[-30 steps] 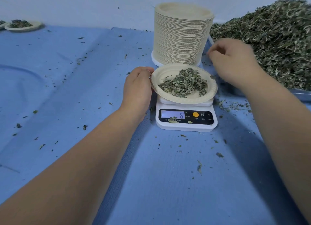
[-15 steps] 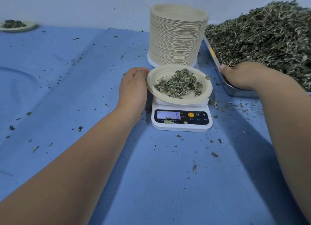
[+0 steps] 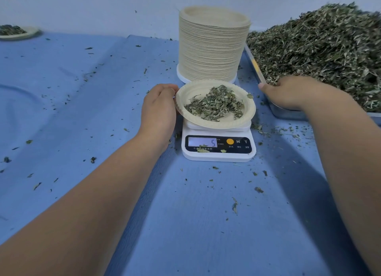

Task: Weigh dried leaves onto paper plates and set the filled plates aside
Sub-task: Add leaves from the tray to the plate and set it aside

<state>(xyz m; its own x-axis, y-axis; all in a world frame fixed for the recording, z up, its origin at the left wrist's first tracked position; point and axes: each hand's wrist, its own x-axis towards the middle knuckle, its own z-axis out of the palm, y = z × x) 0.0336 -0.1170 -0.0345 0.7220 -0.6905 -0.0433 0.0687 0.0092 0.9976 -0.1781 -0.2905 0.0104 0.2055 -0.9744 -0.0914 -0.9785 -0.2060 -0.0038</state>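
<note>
L hand [image 3: 158, 108] curls its fingers on the left rim of the paper plate [image 3: 245, 115], gripping it. R hand [image 3: 288, 94] lies knuckles-up at the near-left corner of the tray [image 3: 288, 114]. Its fingers are hidden, so can't tell if it holds anything.

The plate sits on the scale [image 3: 218, 154], approx. mid of the table [image 3: 103, 110], a bit toward the far edge. The display [image 3: 203, 142] reads 5.

Handling: prob. v. light, thin pressed paper, likely flexes if lifted by one side. The load is loose and would spill w/ any tilt. Best hold is at the rim, thumb on top, fingers under, kept level.

Looks: pale cream, round, shallow, raised rim. It carries a small mound of dried leaves [image 3: 214, 104], grey-green, curled, crumbly.

Behind the scale, toward the far edge, a tall stack [image 3: 212, 47] of the same plates. A big heap [image 3: 319, 49] fills the tray at the right edge. One filled plate [image 3: 31, 33] sits at the far-left corner.
</note>
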